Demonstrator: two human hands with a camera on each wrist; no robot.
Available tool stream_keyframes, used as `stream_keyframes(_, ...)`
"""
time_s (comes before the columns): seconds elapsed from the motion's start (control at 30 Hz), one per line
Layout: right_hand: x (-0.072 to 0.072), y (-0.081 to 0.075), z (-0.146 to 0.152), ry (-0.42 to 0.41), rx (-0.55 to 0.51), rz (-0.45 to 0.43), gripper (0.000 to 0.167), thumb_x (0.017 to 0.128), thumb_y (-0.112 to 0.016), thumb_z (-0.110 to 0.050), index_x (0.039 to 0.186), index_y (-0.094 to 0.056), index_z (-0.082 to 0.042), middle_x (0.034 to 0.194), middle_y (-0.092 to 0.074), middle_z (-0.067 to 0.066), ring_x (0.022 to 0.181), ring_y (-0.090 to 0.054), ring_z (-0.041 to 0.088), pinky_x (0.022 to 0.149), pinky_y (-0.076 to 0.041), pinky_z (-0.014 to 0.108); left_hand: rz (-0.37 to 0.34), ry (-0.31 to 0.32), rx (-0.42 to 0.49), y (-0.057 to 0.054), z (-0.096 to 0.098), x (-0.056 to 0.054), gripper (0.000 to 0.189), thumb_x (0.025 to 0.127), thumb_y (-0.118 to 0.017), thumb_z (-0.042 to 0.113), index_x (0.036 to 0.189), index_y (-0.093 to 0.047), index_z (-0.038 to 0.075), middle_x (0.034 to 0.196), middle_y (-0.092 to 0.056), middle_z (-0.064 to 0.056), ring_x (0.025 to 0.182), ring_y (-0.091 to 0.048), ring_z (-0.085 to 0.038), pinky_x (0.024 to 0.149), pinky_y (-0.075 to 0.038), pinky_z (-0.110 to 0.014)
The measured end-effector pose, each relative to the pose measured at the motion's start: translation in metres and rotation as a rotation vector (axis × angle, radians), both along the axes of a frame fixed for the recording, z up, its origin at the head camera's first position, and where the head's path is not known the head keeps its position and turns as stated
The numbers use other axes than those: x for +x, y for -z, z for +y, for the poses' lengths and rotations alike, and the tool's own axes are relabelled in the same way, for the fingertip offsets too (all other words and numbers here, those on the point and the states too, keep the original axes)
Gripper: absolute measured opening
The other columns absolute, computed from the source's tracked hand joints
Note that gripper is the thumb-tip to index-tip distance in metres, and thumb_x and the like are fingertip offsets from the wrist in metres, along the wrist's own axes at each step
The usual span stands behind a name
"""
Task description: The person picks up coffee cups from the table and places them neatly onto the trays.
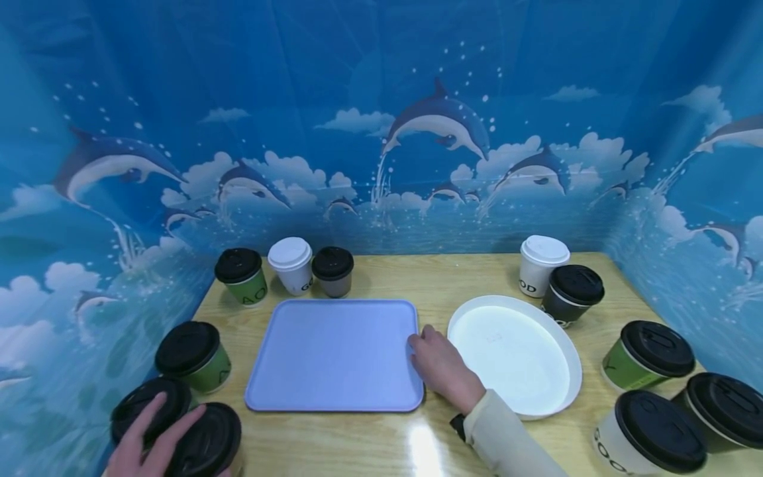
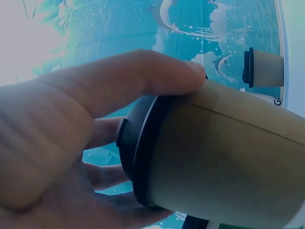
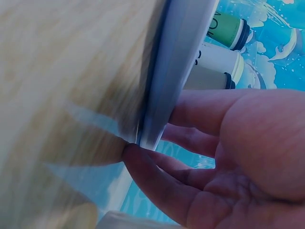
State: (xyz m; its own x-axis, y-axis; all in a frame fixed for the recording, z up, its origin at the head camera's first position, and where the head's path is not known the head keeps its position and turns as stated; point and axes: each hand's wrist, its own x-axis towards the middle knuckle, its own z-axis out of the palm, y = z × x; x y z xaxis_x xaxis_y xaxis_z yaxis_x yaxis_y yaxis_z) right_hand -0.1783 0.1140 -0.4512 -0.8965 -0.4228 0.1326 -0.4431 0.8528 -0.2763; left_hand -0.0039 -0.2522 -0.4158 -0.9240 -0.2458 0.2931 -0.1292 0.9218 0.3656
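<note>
A grey-beige paper cup (image 2: 224,157) with a black lid fills much of the left wrist view. My left hand (image 1: 140,447) holds it near its lid, thumb along one side and fingers around the other. In the head view this cup's lid (image 1: 208,437) is at the lower left, beside another black-lidded cup (image 1: 152,404). My right hand (image 1: 444,368) is at the right edge of a lavender rectangular tray (image 1: 334,358). The right wrist view has its fingers pinching the tray's rim (image 3: 164,86). The tray lies flat on the wooden table.
A round white tray (image 1: 512,354) lies right of my right hand. Green (image 1: 247,289), white (image 1: 291,266) and grey (image 1: 334,273) cups stand behind the lavender tray. Several more lidded cups, among them a white one (image 1: 646,434), line the right side. A dolphin-print curtain (image 1: 381,132) encloses the table.
</note>
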Motion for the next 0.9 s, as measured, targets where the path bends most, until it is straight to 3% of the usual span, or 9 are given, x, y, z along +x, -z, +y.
stream_keyframes(0.17, 0.000, 0.001, 0.001, 0.001, 0.003, -0.005, 0.012, 0.094, -0.071, -0.004, 0.103, -0.068, 0.004, 0.089, -0.056, 0.018, 0.072, -0.056, 0.029, 0.062, -0.052, 0.045, 0.083, 0.057, 0.049, 0.002, 0.004, -0.005, 0.092, 0.056, -0.101, 0.032, 0.134, -0.062, 0.000, 0.150, -0.039, -0.038, 0.127, -0.040, -0.060, 0.098, -0.031, -0.075)
stream_keyframes(0.3, 0.001, 0.001, 0.001, -0.005, -0.003, -0.002, 0.012, 0.093, -0.071, -0.004, 0.102, -0.068, 0.004, 0.089, -0.056, 0.018, 0.072, -0.056, 0.029, 0.061, -0.052, 0.045, 0.064, 0.094, 0.090, 0.003, 0.007, -0.011, 0.096, 0.057, -0.101, 0.033, 0.137, -0.059, 0.001, 0.141, -0.047, -0.044, 0.124, -0.044, -0.062, 0.099, -0.030, -0.076)
stream_keyframes(0.57, 0.000, 0.000, 0.000, 0.002, 0.004, 0.008, 0.010, 0.092, -0.071, -0.003, 0.099, -0.067, 0.003, 0.088, -0.055, 0.017, 0.071, -0.055, 0.029, 0.061, -0.050, 0.045, 0.002, 0.107, 0.085, -0.005, 0.015, -0.020, 0.095, 0.060, -0.099, 0.049, 0.136, -0.063, 0.004, 0.139, -0.053, -0.038, 0.123, -0.046, -0.060, 0.097, -0.032, -0.075)
stream_keyframes(0.77, 0.000, -0.001, 0.000, 0.006, 0.010, 0.013, 0.009, 0.092, -0.071, -0.004, 0.098, -0.067, 0.003, 0.088, -0.055, 0.018, 0.072, -0.055, 0.030, 0.061, -0.050, 0.045, 0.326, 0.145, 0.173, -0.013, 0.034, -0.021, 0.086, 0.046, -0.102, 0.018, 0.125, -0.070, 0.005, 0.127, -0.062, -0.028, 0.114, -0.055, -0.049, 0.091, -0.039, -0.067)
stream_keyframes(0.8, 0.000, -0.001, 0.000, 0.007, 0.009, 0.012, 0.009, 0.092, -0.071, -0.004, 0.097, -0.068, 0.003, 0.088, -0.055, 0.017, 0.072, -0.055, 0.030, 0.061, -0.050, 0.045, 0.358, 0.144, 0.183, -0.014, 0.036, -0.021, 0.083, 0.046, -0.101, 0.015, 0.123, -0.071, 0.005, 0.125, -0.061, -0.027, 0.113, -0.055, -0.048, 0.089, -0.039, -0.065)
stream_keyframes(0.9, 0.000, -0.001, -0.001, 0.009, 0.009, 0.005, 0.009, 0.092, -0.071, -0.004, 0.098, -0.068, 0.003, 0.088, -0.055, 0.017, 0.072, -0.056, 0.030, 0.062, -0.050, 0.045, 0.343, 0.087, 0.202, -0.015, 0.040, -0.022, 0.077, 0.049, -0.101, 0.014, 0.120, -0.073, 0.007, 0.125, -0.059, -0.026, 0.112, -0.054, -0.045, 0.085, -0.041, -0.060)
